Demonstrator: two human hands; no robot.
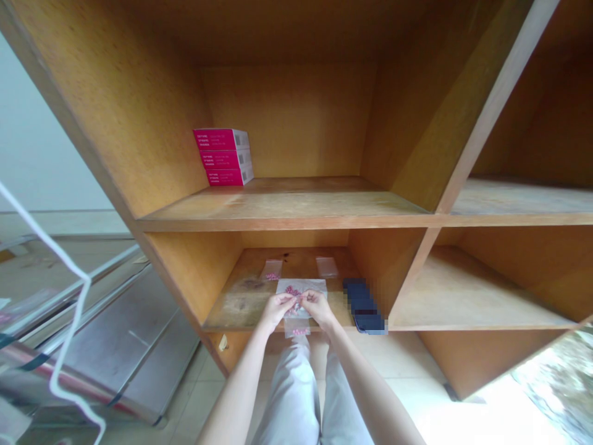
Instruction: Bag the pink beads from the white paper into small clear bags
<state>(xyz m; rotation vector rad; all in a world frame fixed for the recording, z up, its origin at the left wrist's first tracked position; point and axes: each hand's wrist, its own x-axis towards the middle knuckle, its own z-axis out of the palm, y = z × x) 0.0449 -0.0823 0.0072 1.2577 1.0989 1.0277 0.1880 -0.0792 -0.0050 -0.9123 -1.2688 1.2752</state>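
Note:
My left hand (pixel 279 304) and my right hand (pixel 315 303) meet over the lower shelf, fingers pinched together at the top of a small clear plastic bag (pixel 297 325). Pink beads (pixel 299 332) lie in the bottom of this bag, which hangs at the shelf's front edge. Just behind my fingers, a loose heap of pink beads (pixel 291 290) rests on a white sheet (pixel 315 284). My fingers partly cover the sheet and the bag's upper part.
Further back lie another clear bag with pink beads (pixel 272 270) and a flat clear bag (pixel 327 267). A dark blue phone-like object (pixel 364 306), partly pixelated, sits at the right. Three stacked pink boxes (pixel 222 157) stand on the upper shelf (pixel 296 201). A white cable (pixel 69 334) hangs at the left.

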